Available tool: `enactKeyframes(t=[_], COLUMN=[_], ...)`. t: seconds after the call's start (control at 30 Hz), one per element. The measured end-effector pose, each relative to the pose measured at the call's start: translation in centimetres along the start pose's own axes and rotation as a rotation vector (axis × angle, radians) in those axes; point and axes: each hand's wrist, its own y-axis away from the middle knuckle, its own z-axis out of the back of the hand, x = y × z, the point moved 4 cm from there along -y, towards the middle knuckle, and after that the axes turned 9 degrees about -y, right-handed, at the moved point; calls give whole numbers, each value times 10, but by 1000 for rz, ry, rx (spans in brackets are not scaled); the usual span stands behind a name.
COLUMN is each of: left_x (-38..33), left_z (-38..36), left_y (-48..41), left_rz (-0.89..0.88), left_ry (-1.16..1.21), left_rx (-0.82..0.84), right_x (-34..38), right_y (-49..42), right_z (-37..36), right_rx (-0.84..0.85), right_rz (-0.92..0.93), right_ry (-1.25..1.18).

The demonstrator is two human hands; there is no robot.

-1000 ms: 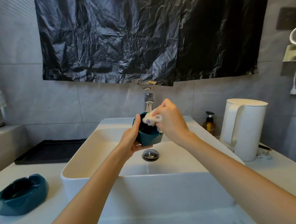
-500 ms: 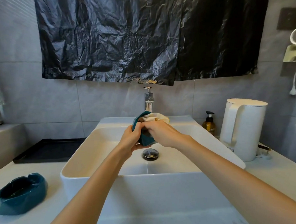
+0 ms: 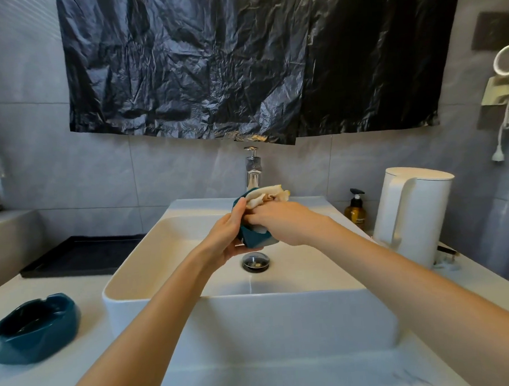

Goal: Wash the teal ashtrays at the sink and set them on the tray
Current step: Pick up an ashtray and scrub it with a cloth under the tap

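Over the sink [image 3: 152, 289], the left hand [image 3: 224, 240] is holding a teal ashtray [image 3: 254, 239] in a tight grip. The right hand [image 3: 284, 223] is gripping a cloth [image 3: 265, 195] against it. A second ashtray [image 3: 33, 328] is sitting on the surface [image 3: 80, 379] at 8 o'clock, the tray [image 3: 82, 256] at 9.

A crinkled black plastic sheet [image 3: 240, 60] is hanging across the grey tiled wall [image 3: 69, 179], catching the light in its creases and sagging a little along its lower edge. Over on the right a white kettle [image 3: 419, 213] is standing upright on the pale countertop [image 3: 65, 379], its handle facing left. An amber pump bottle [image 3: 355, 215] with a black top is sitting just beside it, nearer the wall. High at the right edge a white hair dryer [image 3: 506, 61] is resting in its wall holder, its cord trailing down and a white plug [image 3: 498, 157] dangling free.
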Motion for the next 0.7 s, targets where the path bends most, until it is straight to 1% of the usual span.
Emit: enactKeyframes(t=[0.2,0.3,0.33,0.37,0.47,0.53,0.6,0.7], left_x=[2,1,1,0,-1,-2,-3,-10], left_z=[-1,1,2,3,4,4,5,9], left_y=[-3,-4,-3,-3,-3,0,5,22], left_rz=[-33,-66,-75,-84,-100,-98,-102,-105], left_ry=[22,26,25,21,-15,-16,-30,-63], left_rx=[-103,-145,-160,-175,-191,-180,-162,-147], right_x=[10,14,15,15,17,14,11,17], right_y=[4,6,8,10,17,20,25,39], right_z=[2,2,3,5,11,11,9,8], right_rx=[-109,-62,-44,-28,17,34,36,-70], right_rz=[-249,-282,-286,-293,-267,-232,-234,-211], right_ry=[283,523,566,554,412,258,23,-468])
